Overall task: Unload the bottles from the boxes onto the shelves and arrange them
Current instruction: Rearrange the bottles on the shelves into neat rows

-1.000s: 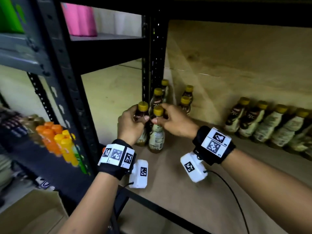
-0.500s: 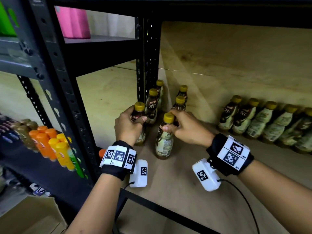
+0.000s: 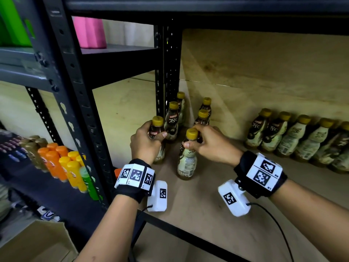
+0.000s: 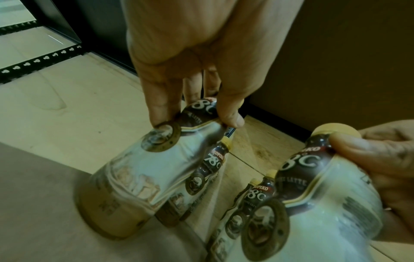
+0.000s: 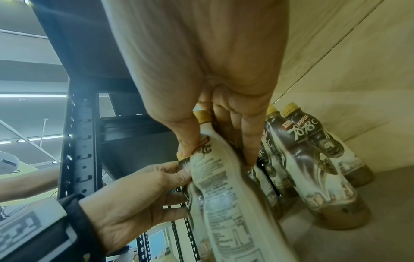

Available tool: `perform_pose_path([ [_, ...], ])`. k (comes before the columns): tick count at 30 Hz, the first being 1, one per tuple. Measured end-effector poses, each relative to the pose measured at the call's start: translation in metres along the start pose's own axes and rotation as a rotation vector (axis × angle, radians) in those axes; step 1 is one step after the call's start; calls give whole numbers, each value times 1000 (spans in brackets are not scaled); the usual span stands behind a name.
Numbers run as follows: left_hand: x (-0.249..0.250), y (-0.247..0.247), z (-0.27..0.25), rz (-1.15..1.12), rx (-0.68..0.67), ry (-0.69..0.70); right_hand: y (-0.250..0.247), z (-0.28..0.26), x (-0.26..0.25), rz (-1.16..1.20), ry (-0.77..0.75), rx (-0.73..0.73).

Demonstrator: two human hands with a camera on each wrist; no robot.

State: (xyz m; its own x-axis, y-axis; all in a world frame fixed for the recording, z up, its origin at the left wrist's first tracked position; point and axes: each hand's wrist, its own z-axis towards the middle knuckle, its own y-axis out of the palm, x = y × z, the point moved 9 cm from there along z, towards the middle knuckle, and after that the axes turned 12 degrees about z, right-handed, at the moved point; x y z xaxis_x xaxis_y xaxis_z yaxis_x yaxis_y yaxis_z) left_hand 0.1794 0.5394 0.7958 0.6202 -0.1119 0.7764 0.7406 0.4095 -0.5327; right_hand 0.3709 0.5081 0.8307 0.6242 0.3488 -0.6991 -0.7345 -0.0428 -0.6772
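- Orange-capped bottles [image 3: 53, 159], yellow-capped bottles [image 3: 72, 170] and a green bottle [image 3: 88, 183] stand in rows on the neighbouring rack's lower level, left of the upright.
- Brown-capped bottles [image 3: 34, 146] stand behind them.
- Pink container [image 3: 89, 33] on the upper level, left bay.
- Green container [image 3: 13, 21] at top left.
- Blurred dark packets [image 3: 11, 148] at far left; contents unreadable.

Coffee bottles [image 3: 294, 137] stand upright on the wooden shelf [image 3: 207, 214].
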Motion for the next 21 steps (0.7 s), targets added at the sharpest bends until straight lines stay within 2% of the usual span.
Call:
perform_pose_path([
  [11,13,-5,-7,99,17,65,-3,4,0,-66,4,-15],
  [13,14,-4,-7,106,-1,65,-2,4,-1,-62,1,-22],
  [16,23,-4,-7,113,-95,33,-4,-2,-1,8,4,-20],
  [18,42,-11,-7,106,-108,35,-24,-6,-1,76,-1,58],
  [21,98,-33,-4,2,-22,169,-92,-2,6,66,-27,309],
])
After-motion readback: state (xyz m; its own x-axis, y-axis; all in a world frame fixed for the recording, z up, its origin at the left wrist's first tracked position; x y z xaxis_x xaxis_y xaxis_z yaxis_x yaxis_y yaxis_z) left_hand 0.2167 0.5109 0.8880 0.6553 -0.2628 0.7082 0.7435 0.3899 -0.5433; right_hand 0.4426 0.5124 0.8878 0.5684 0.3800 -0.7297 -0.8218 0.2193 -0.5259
